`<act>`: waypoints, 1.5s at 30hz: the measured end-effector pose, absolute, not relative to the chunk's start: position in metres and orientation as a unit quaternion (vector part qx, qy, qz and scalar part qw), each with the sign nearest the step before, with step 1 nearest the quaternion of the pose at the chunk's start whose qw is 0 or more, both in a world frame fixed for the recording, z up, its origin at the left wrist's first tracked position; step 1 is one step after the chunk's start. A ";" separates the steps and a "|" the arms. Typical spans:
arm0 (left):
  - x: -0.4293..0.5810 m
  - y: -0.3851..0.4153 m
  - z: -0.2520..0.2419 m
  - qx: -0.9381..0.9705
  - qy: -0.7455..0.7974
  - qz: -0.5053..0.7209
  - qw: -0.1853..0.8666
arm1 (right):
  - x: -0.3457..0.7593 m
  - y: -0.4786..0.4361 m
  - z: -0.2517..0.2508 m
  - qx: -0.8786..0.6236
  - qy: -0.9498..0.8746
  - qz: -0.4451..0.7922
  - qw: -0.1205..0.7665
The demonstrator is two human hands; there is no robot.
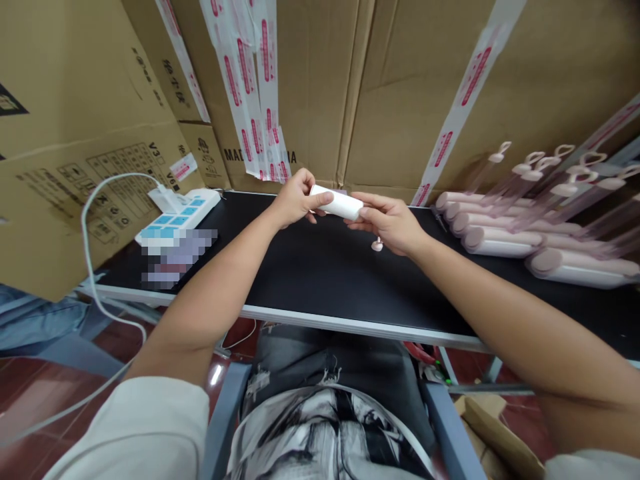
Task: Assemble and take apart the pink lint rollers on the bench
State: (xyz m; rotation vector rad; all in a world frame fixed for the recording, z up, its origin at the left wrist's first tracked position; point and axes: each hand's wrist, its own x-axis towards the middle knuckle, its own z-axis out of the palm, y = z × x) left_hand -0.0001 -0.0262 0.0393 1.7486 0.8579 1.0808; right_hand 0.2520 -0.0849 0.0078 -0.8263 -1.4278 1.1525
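My left hand (297, 199) grips the left end of a white lint roller (337, 203), thumb on top and fingers underneath. My right hand (385, 219) is closed around its right end. The roller is held nearly level, tipped slightly down to the right, above the black work surface (320, 280). A small pale pink tip (377, 245) shows just below my right hand; whether it joins the roller is hidden by the fingers.
On the right lie several pink-and-white lint rollers (500, 241) with upright clear handles and heart-shaped loops. At left sit a power strip (180, 217) with a white cable (86, 233) and a blurred flat object (177, 259). Taped cardboard (320, 87) walls the back.
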 end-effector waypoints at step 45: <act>0.017 -0.017 0.001 0.872 0.437 0.176 0.136 | 0.290 -0.078 0.013 -0.424 -0.510 0.418 0.621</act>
